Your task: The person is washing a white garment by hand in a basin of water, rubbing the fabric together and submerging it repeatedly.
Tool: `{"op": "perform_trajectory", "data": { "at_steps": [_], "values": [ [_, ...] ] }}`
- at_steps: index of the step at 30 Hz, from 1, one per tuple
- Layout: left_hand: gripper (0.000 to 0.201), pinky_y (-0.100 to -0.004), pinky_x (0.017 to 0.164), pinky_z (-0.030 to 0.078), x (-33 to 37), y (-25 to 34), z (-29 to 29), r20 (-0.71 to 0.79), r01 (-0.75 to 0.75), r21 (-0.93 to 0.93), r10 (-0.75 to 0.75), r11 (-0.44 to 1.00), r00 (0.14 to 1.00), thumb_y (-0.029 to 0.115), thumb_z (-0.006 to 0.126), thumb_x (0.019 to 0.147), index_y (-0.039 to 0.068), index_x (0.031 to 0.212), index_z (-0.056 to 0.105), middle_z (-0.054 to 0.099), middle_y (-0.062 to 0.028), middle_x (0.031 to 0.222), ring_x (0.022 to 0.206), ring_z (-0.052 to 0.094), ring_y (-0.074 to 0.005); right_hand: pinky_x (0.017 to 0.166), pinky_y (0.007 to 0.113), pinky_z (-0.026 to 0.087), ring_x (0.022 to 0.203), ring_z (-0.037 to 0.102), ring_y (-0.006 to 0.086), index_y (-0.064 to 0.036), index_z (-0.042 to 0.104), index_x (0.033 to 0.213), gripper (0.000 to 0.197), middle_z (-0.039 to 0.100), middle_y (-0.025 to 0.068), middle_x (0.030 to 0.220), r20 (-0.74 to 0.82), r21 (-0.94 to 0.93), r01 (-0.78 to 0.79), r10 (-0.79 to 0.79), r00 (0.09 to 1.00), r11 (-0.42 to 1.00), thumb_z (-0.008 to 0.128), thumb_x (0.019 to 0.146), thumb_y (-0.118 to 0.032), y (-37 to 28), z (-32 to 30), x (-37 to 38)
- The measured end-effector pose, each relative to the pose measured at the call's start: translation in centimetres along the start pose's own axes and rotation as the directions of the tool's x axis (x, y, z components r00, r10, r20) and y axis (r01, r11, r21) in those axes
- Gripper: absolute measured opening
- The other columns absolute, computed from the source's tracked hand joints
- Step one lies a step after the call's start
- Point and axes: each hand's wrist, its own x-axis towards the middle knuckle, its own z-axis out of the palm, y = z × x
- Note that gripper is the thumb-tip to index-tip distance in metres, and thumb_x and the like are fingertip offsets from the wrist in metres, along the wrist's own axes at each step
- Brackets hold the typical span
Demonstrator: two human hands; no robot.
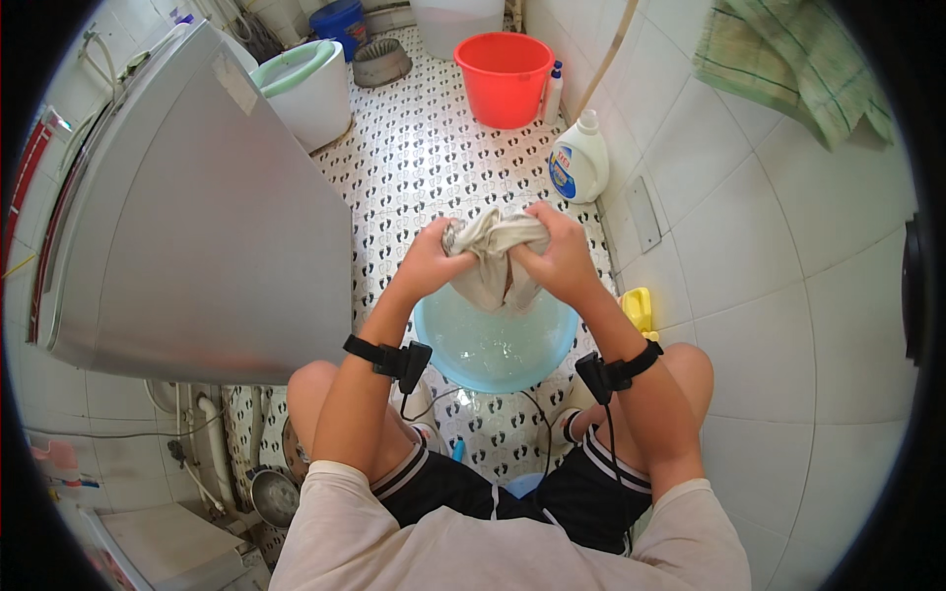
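A wet, bunched-up cream cloth [490,258] hangs between my two hands, above the far side of a light blue basin [428,347]. Water fills part of the basin. My left hand [434,261] is closed on the cloth's left end, the thumb pressed along it. At the other end my right hand [560,254] grips it the same way. The cloth's lower folds droop over the water. Whether it is a garment or a plain rag, I cannot tell.
Beyond the basin stand a white detergent jug [581,163], a red bucket [505,84] and a pump bottle [554,94]. A yellow bottle [638,307] is by the right wall. A large grey appliance [217,227] fills the left. A green towel [778,59] hangs upper right. Cables run from my forearm straps.
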Motion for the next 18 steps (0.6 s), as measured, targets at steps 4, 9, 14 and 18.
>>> {"op": "perform_trajectory", "data": {
  "at_steps": [4,9,14,18],
  "values": [
    [0.04,-0.0334,0.066,0.05,-0.7,-2.8,1.0,0.137,0.09,0.32,-0.14,0.943,0.981,0.019,0.072,0.065,-0.003,0.097,0.063,0.063,-0.0172,0.078,0.069,0.061,-0.0222,0.069,0.042,0.048,0.078,0.061,0.0383,-0.0029,0.048,0.098,0.036,0.061,0.0203,0.081,0.141,-0.024,-0.152,0.154,0.978,0.988,0.069,0.073,-0.019,5.1,2.3,-2.5],
    [0.049,-0.041,0.073,0.049,-2.0,-9.9,2.8,0.155,0.14,0.474,-0.239,0.869,0.958,0.021,0.074,0.063,0.0,0.106,0.06,0.066,-0.0214,0.09,0.084,0.063,-0.0361,0.077,0.044,0.048,0.09,0.056,0.0367,-0.0029,0.051,0.098,0.041,0.06,0.0177,0.09,0.263,-0.243,-0.146,0.21,0.942,0.959,0.071,0.068,-0.023,11.1,5.4,-5.7],
    [0.064,-0.0392,0.078,0.05,-3.0,-12.6,4.0,0.203,0.244,0.582,-0.428,0.776,0.881,0.025,0.079,0.064,0.011,0.121,0.052,0.064,-0.0183,0.098,0.089,0.063,-0.0325,0.086,0.046,0.045,0.101,0.048,0.0374,-0.0054,0.052,0.102,0.056,0.051,0.0183,0.108,0.308,-0.411,-0.206,0.348,0.886,0.888,0.076,0.061,-0.033,14.7,7.5,-8.7],
    [0.088,-0.0435,0.089,0.048,-3.7,-14.0,5.3,0.207,0.147,0.748,-0.438,0.648,0.875,0.034,0.085,0.058,0.02,0.134,0.045,0.051,-0.0214,0.123,0.109,0.055,-0.0367,0.096,0.051,0.043,0.116,0.042,0.045,-0.0132,0.04,0.136,0.098,0.037,0.0232,0.134,0.293,-0.496,-0.128,0.304,0.906,0.859,0.083,0.053,-0.039,17.4,8.7,-11.6]
  ]
}}
